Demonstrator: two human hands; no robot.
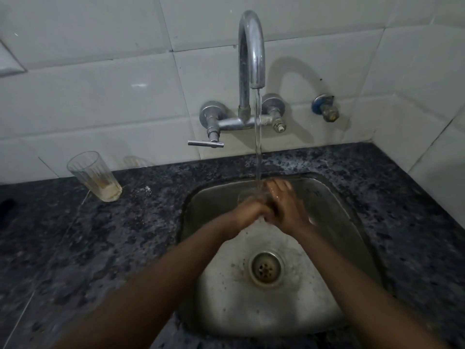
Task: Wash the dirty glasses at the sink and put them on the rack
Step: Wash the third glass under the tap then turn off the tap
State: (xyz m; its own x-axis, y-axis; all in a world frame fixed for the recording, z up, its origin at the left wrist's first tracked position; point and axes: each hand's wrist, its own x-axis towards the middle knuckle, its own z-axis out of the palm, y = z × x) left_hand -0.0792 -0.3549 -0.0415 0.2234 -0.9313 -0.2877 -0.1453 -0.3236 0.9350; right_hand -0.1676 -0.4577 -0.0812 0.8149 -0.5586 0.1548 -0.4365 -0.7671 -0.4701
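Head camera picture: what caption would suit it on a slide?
Both hands rinse a clear glass under the running tap; a dirty glass waits on the counter.

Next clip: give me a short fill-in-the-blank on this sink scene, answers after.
1. Water from the tap is ____.
2. Both hands hold a glass over the ____.
3. The dirty glass stands on the counter, on the sink's ____ side.
Answers: running; sink; left

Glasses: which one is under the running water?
The clear glass held by both hands, left hand and right hand, over the sink. The dirty glass stands untouched on the counter.
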